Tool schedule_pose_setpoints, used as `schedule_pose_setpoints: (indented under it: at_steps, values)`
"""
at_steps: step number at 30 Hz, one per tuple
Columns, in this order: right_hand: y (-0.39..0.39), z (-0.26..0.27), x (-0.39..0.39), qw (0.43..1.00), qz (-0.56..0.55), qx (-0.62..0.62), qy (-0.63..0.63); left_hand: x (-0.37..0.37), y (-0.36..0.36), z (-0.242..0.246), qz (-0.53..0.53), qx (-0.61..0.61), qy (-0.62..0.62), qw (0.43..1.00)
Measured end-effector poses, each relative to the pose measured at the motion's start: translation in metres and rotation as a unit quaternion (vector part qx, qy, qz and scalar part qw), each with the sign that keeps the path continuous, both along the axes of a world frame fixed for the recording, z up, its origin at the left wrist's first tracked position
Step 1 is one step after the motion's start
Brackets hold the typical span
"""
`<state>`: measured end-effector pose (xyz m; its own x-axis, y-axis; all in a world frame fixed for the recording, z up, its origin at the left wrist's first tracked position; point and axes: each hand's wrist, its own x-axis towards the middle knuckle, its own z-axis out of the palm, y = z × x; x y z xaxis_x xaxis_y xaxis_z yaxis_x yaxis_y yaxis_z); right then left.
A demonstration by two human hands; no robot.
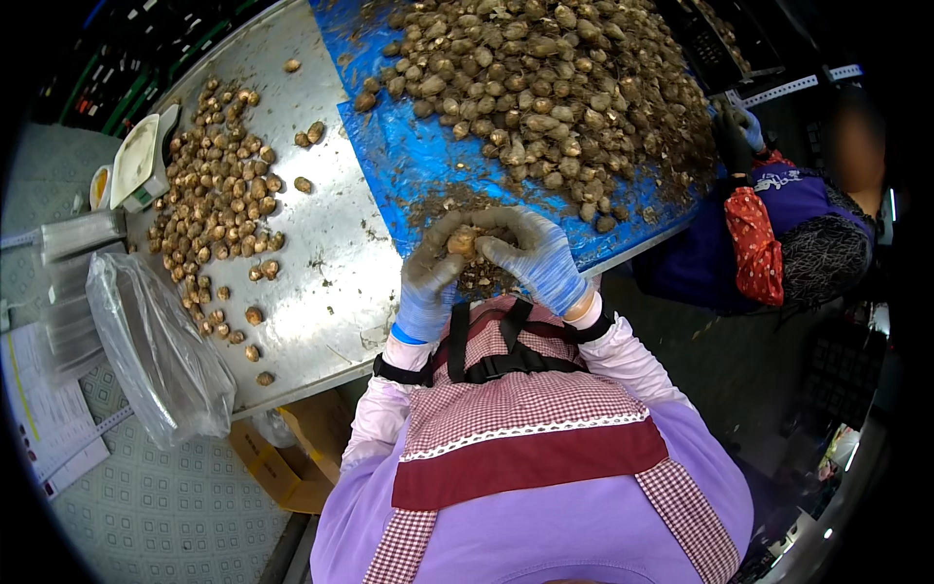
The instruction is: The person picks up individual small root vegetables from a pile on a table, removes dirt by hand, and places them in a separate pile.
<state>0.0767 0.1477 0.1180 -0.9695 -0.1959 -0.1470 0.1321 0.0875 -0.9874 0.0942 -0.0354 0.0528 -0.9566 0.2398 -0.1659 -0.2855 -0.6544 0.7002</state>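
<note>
My left hand (430, 274) and my right hand (529, 252), both in blue knit gloves with soiled grey fingers, meet in front of my apron at the table's near edge. Between their fingers is a small brown taro-like corm (462, 241); the fingers of both hands curl around it. Dark peelings and dirt (481, 277) lie just below the hands. Beyond them a large heap of hairy, unpeeled corms (540, 95) covers a blue plastic sheet (394, 160). To the left, many cleaner corms (226, 197) are spread over the bare metal tabletop (328, 270).
A scale (139, 160) stands at the table's left edge. Near it are stacked clear trays (76, 255), a clear plastic bag (157, 350) and papers (55, 409). A cardboard box (292, 452) sits below. A co-worker in red sleeves (751, 244) works at the right.
</note>
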Motion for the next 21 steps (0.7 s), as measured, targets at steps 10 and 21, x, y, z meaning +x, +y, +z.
schedule_pose_setpoints:
  at_steps: [10,21]
  values:
    - [-0.006,0.024,-0.002,0.991,0.059,0.117,-0.017,0.0,0.011,0.024,0.079,-0.462,0.202,0.86]
    - [-0.008,-0.036,0.013,0.997,-0.075,-0.001,0.034,-0.001,0.011,0.051,-0.003,-0.598,0.251,0.761]
